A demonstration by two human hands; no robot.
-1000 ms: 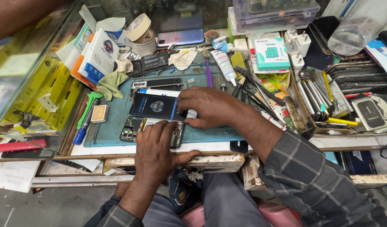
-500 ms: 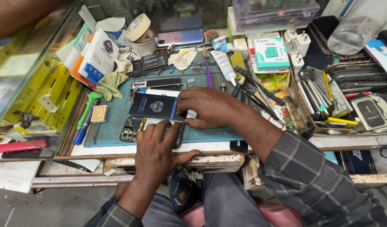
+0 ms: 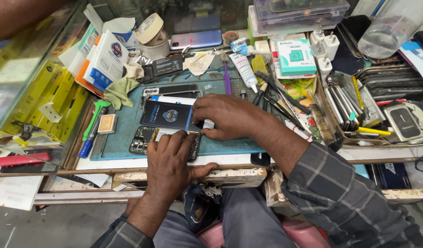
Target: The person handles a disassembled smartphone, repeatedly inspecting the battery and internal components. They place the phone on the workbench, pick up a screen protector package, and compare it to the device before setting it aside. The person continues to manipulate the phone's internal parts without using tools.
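Observation:
An opened phone with its circuit board showing lies on a teal work mat. My left hand rests flat over the phone's right part, pressing it down. A dark blue flat battery lies just behind it. My right hand reaches in from the right and pinches the battery's right end, near a white tab. A second dark phone part lies further back on the mat.
A blue screwdriver and a small box lie left of the mat. Tape rolls, a glue tube, a purple brush, tweezers and a teal box crowd the back. Tool trays fill the right.

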